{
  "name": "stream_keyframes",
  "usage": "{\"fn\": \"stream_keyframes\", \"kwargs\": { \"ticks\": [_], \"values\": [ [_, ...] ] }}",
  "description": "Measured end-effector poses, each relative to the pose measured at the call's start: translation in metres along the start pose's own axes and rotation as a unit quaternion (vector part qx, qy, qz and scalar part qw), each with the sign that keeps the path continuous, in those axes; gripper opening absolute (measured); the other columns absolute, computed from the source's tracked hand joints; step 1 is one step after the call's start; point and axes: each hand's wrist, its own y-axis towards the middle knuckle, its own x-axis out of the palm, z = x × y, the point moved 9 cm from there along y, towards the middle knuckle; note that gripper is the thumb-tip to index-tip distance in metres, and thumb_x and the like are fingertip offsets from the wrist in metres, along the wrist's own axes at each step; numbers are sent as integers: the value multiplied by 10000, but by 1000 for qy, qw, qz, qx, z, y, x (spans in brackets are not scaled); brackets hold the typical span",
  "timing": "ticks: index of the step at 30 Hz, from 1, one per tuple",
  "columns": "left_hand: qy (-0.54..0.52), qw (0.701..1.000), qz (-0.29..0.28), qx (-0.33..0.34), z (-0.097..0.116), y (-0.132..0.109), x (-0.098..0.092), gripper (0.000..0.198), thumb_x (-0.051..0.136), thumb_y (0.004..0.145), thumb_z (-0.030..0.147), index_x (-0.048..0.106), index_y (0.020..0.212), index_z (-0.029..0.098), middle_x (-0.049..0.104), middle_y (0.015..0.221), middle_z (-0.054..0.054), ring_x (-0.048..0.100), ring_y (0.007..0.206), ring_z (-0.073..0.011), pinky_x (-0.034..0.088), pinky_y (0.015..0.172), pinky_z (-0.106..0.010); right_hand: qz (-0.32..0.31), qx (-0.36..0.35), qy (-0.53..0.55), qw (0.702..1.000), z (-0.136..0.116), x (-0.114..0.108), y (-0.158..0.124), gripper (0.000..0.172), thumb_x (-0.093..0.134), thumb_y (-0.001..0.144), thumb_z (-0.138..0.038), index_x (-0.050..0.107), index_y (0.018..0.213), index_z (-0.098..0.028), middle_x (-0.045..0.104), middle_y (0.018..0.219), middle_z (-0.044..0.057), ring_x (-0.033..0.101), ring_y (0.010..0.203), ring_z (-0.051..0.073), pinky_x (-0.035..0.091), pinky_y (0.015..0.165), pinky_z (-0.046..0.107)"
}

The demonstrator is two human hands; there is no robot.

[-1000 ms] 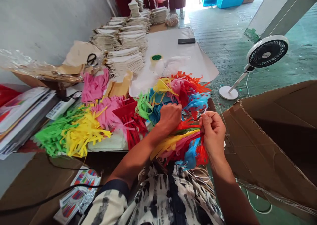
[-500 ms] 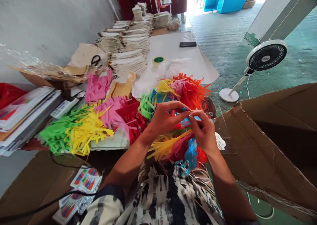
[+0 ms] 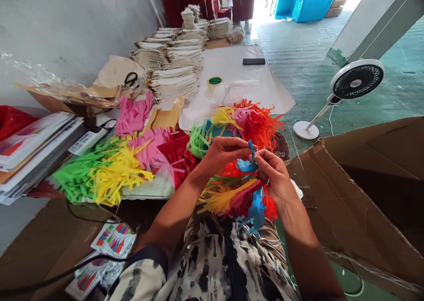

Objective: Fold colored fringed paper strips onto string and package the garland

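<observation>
A blue paper tassel is pinched between my two hands, its twisted upper end standing up and its fringe hanging below. My left hand grips it from the left with thumb and fingers. From the right, the closed fingertips of my right hand meet its twisted part; a small pale bit, perhaps string, shows there. Beneath my hands, over my lap, hang yellow fringes, a blue fringed bunch and a red one. Just beyond lie green fringes and orange-red fringes.
Fringed paper in green, yellow and pink covers the table's left front. Behind are scissors, tape, stacked white bundles and a black phone-like slab. Right stand an open cardboard box and a fan.
The blue tassel's twisted end now stands up between my fingertips, with more of its fringe showing. My right hand has turned and shifted slightly right and down. The view has shifted slightly.
</observation>
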Motion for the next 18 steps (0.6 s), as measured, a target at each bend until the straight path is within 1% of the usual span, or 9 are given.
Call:
{"fn": "stream_keyframes", "kwargs": {
  "ticks": [2, 5, 7, 10, 12, 15, 18],
  "values": [
    [-2, 1000, 5, -3, -2, 0, 0, 257, 934, 774, 400, 859, 904, 192, 804, 836, -51, 728, 721, -135, 605, 725, -262, 2, 3, 5, 1000, 0, 0, 0, 389, 874, 803, -503, 628, 873, -209, 388, 637, -88, 215, 488, 55, 143, 443, 235],
    [-15, 1000, 16, 5, -2, 0, 0, 226, 924, 793, 365, 846, 923, 198, 801, 828, -32, 726, 707, -118, 599, 710, -243, 15, -5, 12, 1000, 0, -1, 0, 387, 880, 801, -493, 623, 874, -214, 409, 641, -84, 253, 488, 55, 166, 448, 230],
    [-28, 999, 22, 9, -3, 0, 2, 229, 934, 781, 348, 829, 912, 192, 794, 803, -19, 722, 688, -109, 595, 695, -231, 22, -14, 19, 999, 0, -2, 0, 372, 880, 809, -477, 623, 874, -216, 414, 633, -88, 248, 478, 51, 167, 445, 229],
    [-38, 998, 39, 7, -3, 1, 3, 282, 965, 731, 349, 791, 869, 176, 774, 743, -5, 715, 646, -108, 592, 664, -226, 25, -17, 27, 999, 2, -2, 1, 349, 868, 828, -465, 626, 868, -217, 383, 599, -101, 202, 458, 46, 140, 432, 232],
    [-41, 998, 55, 2, -4, 2, 3, 317, 973, 715, 369, 771, 854, 167, 770, 728, -5, 720, 631, -113, 598, 653, -229, 31, -19, 28, 999, 2, -3, 1, 348, 866, 831, -470, 627, 867, -219, 368, 582, -106, 198, 453, 48, 131, 428, 233],
    [-49, 995, 81, -13, -9, 2, 1, 368, 976, 701, 407, 755, 865, 162, 783, 757, -13, 744, 635, -132, 620, 654, -248, 48, -34, 26, 998, 0, -5, 1, 367, 872, 818, -487, 626, 867, -219, 354, 564, -111, 201, 445, 50, 122, 426, 236],
    [-60, 993, 93, -25, -15, 3, 1, 405, 984, 684, 426, 732, 867, 165, 795, 794, -16, 763, 648, -149, 644, 676, -274, 63, -54, 25, 996, -2, -7, 1, 368, 868, 825, -496, 633, 880, -219, 347, 565, -114, 203, 443, 49, 122, 427, 239]
  ]
}}
